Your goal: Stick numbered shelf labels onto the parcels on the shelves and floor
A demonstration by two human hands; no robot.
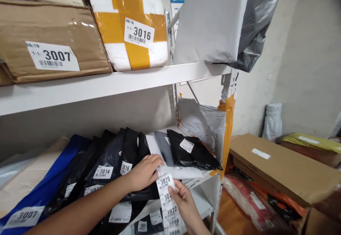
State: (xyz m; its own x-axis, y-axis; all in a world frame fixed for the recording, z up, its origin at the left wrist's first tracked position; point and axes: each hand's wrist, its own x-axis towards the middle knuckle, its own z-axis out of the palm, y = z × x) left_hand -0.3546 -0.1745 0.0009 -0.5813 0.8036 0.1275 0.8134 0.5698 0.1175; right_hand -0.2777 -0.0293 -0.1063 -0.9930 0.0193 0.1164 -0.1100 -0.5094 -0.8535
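My right hand (183,201) pinches a long strip of white barcode labels (169,212), which hangs down in front of the lower shelf. Its top label reads 3020, and more numbered labels follow below. My left hand (146,171) is beside the top of the strip, fingers curled on a white mailing bag (183,172); the exact grip is partly hidden. Black parcels stand behind and left of my hands, one labelled 3016 (126,167) and another 3014 (103,172). A black parcel (190,149) with a small white label lies right of my left hand.
A white shelf edge (106,91) crosses above my hands, carrying a cardboard box (53,21), a taped white parcel (109,55) and a large grey bag (210,21). A blue parcel (57,178) leans at left. At right lie a long carton (287,167) and other packages.
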